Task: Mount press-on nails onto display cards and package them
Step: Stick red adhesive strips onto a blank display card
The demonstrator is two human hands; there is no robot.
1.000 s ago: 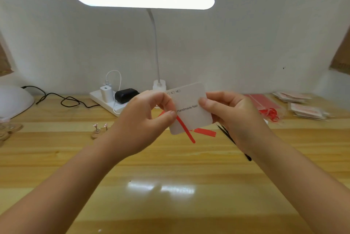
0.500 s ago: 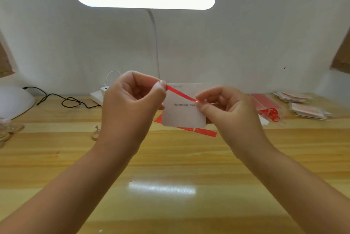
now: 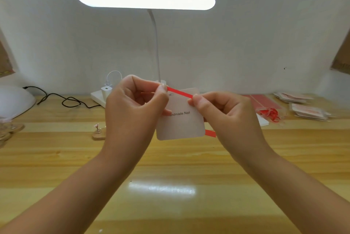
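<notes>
The table [image 3: 170,205] is yellow wood, smooth and shiny, with a bright glare from the lamp at 6 o'clock. The white card [image 3: 181,124] looks like matt paper, and the red strip [image 3: 180,93] across its top looks thin and smooth. At 12 o'clock the desk lamp [image 3: 145,1] looks like smooth white plastic.

From my remote feed the scene was brightly and evenly lit by the desk lamp [image 3: 146,1], whose long bar was blown out to pure white against the pale wall [image 3: 265,31], and it threw a streaky glare patch onto the wooden table [image 3: 161,189] below the hands. The wide-angle lens bowed the table edge and stretched the forearms toward the lower corners. The packets [image 3: 308,109] at the far right looked soft and smeared, while the printed card [image 3: 180,120] stayed legible.
</notes>
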